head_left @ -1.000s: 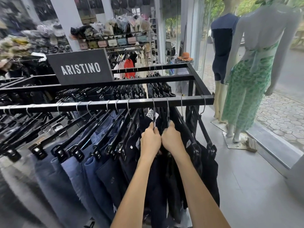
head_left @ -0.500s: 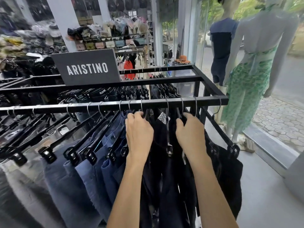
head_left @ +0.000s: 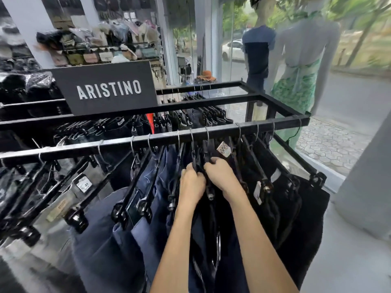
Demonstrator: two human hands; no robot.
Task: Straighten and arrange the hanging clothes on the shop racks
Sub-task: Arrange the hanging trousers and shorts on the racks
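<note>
Shop floor point(head_left: 349, 267) of pale tile, open right of the rack point(head_left: 273, 103). Grips hangers point(head_left: 209, 193) of dark trousers point(head_left: 211, 240) with left hand point(head_left: 191, 183) and right hand point(head_left: 222, 176), fingers curled, knuckles almost touching, under front rail point(head_left: 118, 145). Judged part-done: black pairs point(head_left: 296, 208) rightward spaced, jeans point(head_left: 101, 240) leftward crowded, slanted. Little slack on rail; rack end close to window point(head_left: 349, 102).

We are seeing trousers point(head_left: 101, 240) hanging under the rail point(head_left: 118, 144) at twelve o'clock, sign point(head_left: 105, 89) at eleven, mannequins point(head_left: 300, 66) at one.
</note>
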